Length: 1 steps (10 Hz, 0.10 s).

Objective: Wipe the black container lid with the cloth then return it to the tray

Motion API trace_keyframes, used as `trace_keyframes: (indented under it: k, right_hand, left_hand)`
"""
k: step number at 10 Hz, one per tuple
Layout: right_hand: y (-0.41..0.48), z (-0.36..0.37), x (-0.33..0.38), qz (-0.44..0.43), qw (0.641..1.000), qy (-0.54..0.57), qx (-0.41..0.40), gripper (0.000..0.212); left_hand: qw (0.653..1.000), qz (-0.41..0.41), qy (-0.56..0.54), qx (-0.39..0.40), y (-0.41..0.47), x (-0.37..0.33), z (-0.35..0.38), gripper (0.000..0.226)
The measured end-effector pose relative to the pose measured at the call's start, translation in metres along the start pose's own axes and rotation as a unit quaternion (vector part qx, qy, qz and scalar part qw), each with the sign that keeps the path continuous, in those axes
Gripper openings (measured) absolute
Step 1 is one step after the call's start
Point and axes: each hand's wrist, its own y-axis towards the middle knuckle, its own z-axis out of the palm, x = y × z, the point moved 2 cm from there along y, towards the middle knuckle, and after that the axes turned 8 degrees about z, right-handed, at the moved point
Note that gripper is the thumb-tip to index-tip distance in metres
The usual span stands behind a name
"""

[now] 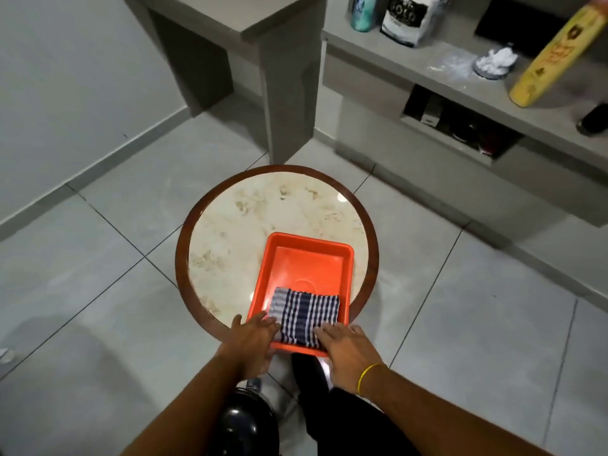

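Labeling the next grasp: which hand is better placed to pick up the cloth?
Right, marginally. The right hand lies flat on the striped cloth in the orange tray; the left hand touches only its left edge.

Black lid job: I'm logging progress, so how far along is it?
Done: nothing visibly. The folded checked cloth lies in the orange tray on the round table. In hand: left hand at the tray's near edge, right hand on the cloth. Left: wiping and returning the lid, which isn't identifiable here.

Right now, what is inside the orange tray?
A folded striped cloth lies at the near end of the tray; both hands touch it. The rest is bare. Anything under the cloth is hidden.
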Motion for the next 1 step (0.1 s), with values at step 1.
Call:
trace_keyframes:
  k: [1]
  right_hand:
    - [0.0079,0.0086,0.0029,0.030,0.997,0.021,-0.063,0.077]
  left_hand:
    - [0.997,-0.026,-0.019,-0.076,0.0084,-0.0057,0.0134,0.069]
